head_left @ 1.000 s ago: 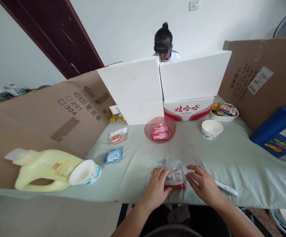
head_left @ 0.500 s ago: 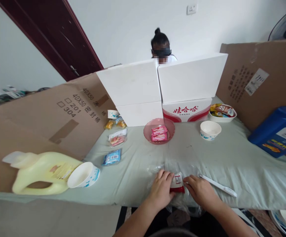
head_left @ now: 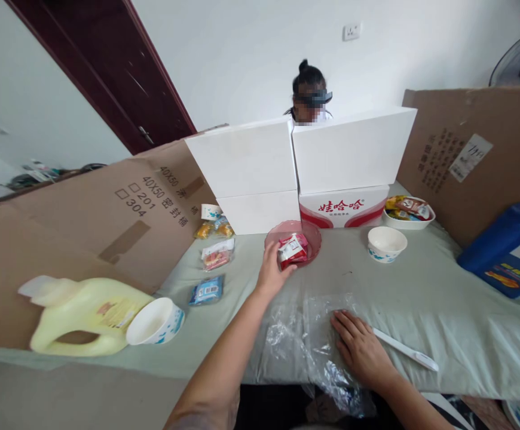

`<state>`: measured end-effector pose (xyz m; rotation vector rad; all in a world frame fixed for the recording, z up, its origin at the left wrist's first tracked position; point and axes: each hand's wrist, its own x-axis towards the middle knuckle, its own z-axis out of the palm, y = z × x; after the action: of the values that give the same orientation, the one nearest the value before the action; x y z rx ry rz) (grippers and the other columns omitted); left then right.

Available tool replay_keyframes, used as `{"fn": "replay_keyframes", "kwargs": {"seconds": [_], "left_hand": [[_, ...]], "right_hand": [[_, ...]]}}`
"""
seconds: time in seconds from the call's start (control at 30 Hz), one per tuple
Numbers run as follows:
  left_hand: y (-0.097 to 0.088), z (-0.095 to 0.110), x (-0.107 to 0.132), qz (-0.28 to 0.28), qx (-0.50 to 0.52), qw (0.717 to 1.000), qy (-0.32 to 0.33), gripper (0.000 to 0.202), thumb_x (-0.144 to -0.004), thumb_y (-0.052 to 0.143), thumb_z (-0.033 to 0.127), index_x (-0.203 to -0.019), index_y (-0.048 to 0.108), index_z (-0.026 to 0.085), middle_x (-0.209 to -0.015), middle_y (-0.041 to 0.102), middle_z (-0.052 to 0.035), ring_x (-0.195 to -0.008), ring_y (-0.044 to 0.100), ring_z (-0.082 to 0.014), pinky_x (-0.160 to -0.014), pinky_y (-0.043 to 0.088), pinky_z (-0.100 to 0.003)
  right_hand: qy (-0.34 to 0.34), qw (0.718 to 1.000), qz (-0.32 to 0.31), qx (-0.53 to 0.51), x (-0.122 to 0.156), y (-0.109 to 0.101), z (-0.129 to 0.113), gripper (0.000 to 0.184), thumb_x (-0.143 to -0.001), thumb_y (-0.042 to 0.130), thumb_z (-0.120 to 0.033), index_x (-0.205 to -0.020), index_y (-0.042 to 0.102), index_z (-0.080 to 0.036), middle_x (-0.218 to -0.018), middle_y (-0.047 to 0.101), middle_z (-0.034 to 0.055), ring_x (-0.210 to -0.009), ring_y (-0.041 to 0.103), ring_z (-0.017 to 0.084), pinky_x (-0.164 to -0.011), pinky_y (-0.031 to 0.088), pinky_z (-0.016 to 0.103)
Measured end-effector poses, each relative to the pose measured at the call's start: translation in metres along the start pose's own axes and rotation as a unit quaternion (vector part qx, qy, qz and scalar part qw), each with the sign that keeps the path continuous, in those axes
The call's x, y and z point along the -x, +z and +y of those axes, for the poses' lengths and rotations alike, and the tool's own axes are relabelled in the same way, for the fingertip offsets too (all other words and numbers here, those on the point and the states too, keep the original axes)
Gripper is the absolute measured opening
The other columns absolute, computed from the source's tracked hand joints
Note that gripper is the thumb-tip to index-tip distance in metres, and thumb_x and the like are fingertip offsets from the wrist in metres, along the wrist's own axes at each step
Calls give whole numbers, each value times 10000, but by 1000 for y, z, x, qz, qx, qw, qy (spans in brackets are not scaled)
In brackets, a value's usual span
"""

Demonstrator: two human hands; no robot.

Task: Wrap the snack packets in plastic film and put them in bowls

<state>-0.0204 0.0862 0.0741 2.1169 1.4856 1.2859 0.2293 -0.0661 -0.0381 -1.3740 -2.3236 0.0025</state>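
Observation:
My left hand (head_left: 272, 272) is stretched forward and grips a red and white snack packet (head_left: 291, 249) right at the rim of the pink plastic bowl (head_left: 314, 236). My right hand (head_left: 358, 346) lies flat with fingers spread on a crumpled clear plastic bag (head_left: 300, 340) near the table's front edge. A white strip-like tool (head_left: 406, 350) lies just right of that hand.
A white paper bowl (head_left: 386, 243), a dish of snacks (head_left: 410, 210), a blue container (head_left: 508, 251), a yellow jug (head_left: 83, 313) with a paper bowl (head_left: 156, 321), loose snack packets (head_left: 206, 289) and cardboard walls surround the green cloth. A person sits behind white boxes (head_left: 296, 167).
My left hand lifted the packet from the plastic bag and carried it forward to the pink bowl. My right hand stayed on the bag and flattened.

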Motion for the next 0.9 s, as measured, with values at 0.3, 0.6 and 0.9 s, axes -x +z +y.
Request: {"fn": "replay_keyframes", "kwargs": {"seconds": [0.3, 0.6, 0.9], "left_hand": [[-17, 47, 104, -377, 45, 912, 156, 462, -759, 733, 421, -1184, 628, 271, -1166, 655, -69, -1201, 540, -268, -1023, 437, -431], [-43, 26, 168, -401, -41, 909, 105, 182, -769, 659, 91, -865, 682, 244, -1184, 657, -26, -1297, 466, -268, -1087, 342, -500], [-39, 42, 155, -429, -29, 902, 32, 55, -823, 598, 158, -845, 625, 200, -831, 627, -10, -870, 568, -173, -826, 446, -286]], "right_hand": [[11, 1000, -15, -13, -1, 0, 1, 448, -894, 509, -239, -1339, 522, -200, -1389, 529, 92, -1279, 469, 275, -1004, 438, 468], [-20, 982, -59, -180, 15, -58, -24, 310, -945, 489, -362, -1198, 612, -234, -1263, 610, 101, -1222, 518, 245, -1005, 452, 425], [11, 939, -202, -277, 17, -71, -50, 96, -795, 617, -230, -875, 658, -195, -1209, 629, 86, -1270, 460, 287, -1063, 362, 466]]}}
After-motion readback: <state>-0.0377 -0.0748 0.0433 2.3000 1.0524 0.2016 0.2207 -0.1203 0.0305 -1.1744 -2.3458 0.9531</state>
